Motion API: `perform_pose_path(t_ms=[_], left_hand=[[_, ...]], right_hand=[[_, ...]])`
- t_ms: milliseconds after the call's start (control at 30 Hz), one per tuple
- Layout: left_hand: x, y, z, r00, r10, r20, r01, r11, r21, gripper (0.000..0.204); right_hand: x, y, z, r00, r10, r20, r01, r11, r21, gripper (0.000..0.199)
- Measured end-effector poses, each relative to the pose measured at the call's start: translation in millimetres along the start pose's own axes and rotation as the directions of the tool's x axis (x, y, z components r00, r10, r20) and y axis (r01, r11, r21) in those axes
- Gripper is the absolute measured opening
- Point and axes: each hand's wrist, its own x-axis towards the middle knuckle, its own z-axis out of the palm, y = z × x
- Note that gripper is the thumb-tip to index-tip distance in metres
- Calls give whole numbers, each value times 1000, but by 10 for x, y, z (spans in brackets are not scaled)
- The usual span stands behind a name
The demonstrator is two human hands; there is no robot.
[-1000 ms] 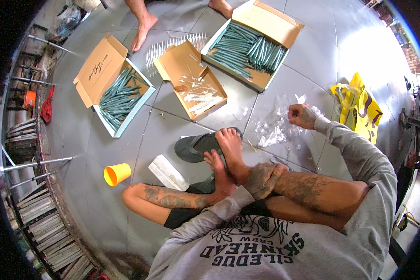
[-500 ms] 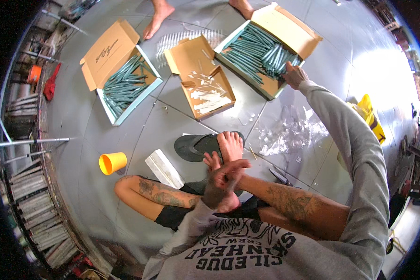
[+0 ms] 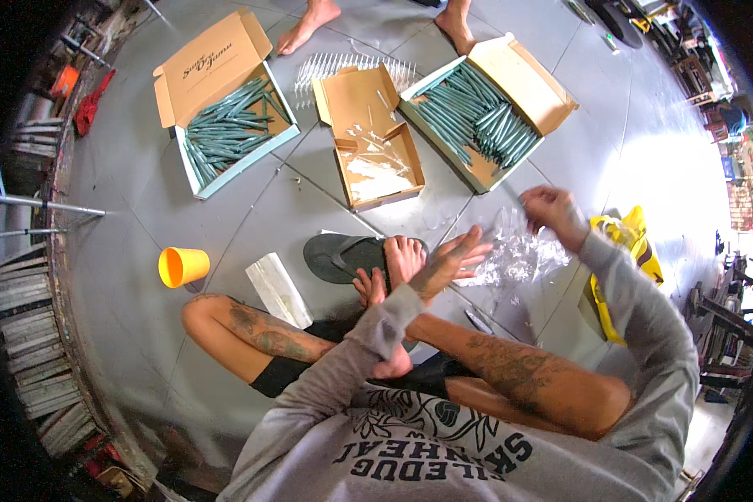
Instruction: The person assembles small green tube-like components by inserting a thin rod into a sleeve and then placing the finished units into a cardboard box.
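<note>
Grey sweatshirt sleeves come up from the lower edge, partly covering the crossed, tattooed legs and bare feet on the tiled floor [image 3: 226, 209]. The left hand [image 3: 452, 261] hovers just past the feet with its fingers spread apart, gripping nothing, its tips at the near edge of a heap of clear plastic sleeves [image 3: 519, 255]. The right hand [image 3: 552, 213] is curled over the far side of that heap; whether it pinches a sleeve cannot be told, since the plastic is see-through and glare washes it out. No long axis of a single sleeve can be made out. A black flip-flop [image 3: 343, 255] lies just left of the feet, half hidden by them. Farther out sit a yellow cup [image 3: 181, 266] and a yellow bag [image 3: 623, 251]. Beyond, two open boxes hold teal tubes [image 3: 477, 117], which lie diagonally, with a nearly empty cardboard box [image 3: 368, 134] between them. Another person's bare feet [image 3: 309, 25] are cut off at the top edge.
</note>
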Motion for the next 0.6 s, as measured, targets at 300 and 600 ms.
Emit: perform_pose_path(t_ms=[300, 600], left_hand=[[-353, 332, 720, 684, 663, -303, -728, 642, -239, 29], [-952, 582, 988, 613, 757, -224, -789, 579, -203, 36]], right_hand=[[-919, -755, 1133, 783, -613, 101, 566, 636, -525, 22], [-1180, -1120, 1469, 451, -842, 295, 769, 199, -607, 34]])
